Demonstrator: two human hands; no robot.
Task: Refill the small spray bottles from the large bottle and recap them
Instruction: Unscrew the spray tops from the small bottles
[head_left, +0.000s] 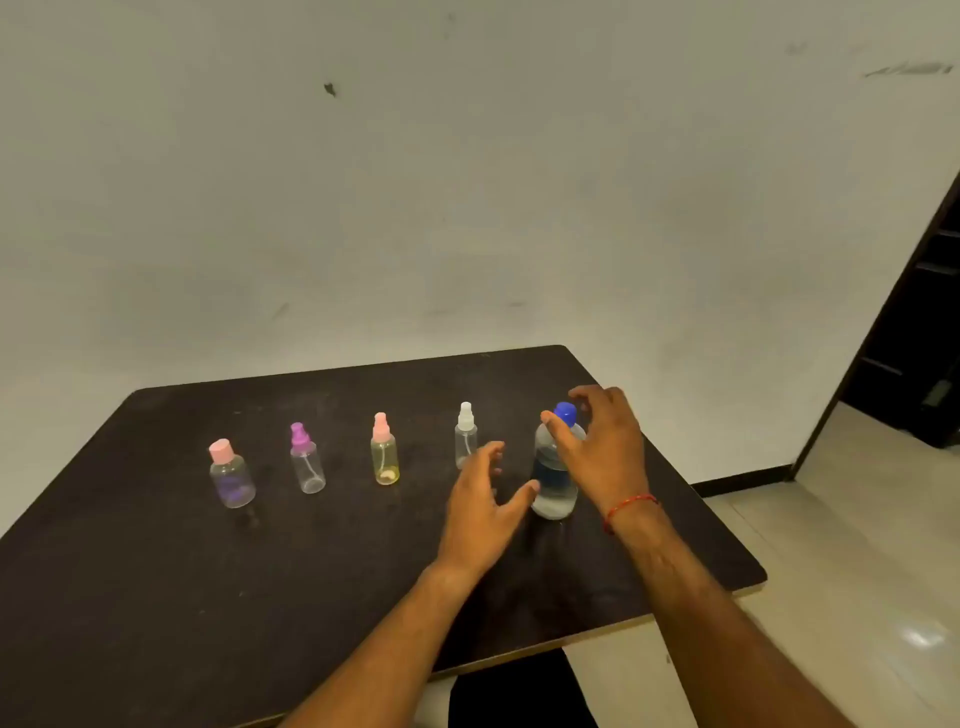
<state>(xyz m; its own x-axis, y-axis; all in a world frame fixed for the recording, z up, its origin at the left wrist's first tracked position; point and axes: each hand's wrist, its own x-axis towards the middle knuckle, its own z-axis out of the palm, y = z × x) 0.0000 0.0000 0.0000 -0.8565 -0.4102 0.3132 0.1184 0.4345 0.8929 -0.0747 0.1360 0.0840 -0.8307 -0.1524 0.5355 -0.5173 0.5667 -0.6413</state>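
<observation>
Bottles stand upright in a row across the dark table (156, 597), and we count five of them, each apart from its neighbour. From the left we see a pink-capped bottle (231, 475) with a flat lid and a purple tint low in its body, then a purple sprayer bottle (307, 460) with a clear body. Next come a yellowish bottle (385, 452) with a pink spray top and a white sprayer bottle (465, 434) that looks clear. At the right end stands the large bottle (555, 467), partly filled with clear liquid and closed by its blue cap (565, 413). Our left hand (480, 512) is open, fingers spread and nearly straight. Its thumb points at the lower body of the large bottle and its fingertips reach just in front of the white sprayer bottle's base; it holds nothing. Our right hand (602, 447) is also open, its fingers loosely curved over and behind the blue cap. The thumb lies across the bottle's shoulder in our view, and we cannot tell whether thumb or fingers actually touch the bottle. A red thread (628, 506) circles the right wrist. Behind the table rises a pale wall (467, 182) with a few dark marks. To the right a dark doorway (914, 312) opens onto a light tiled floor (857, 571).
</observation>
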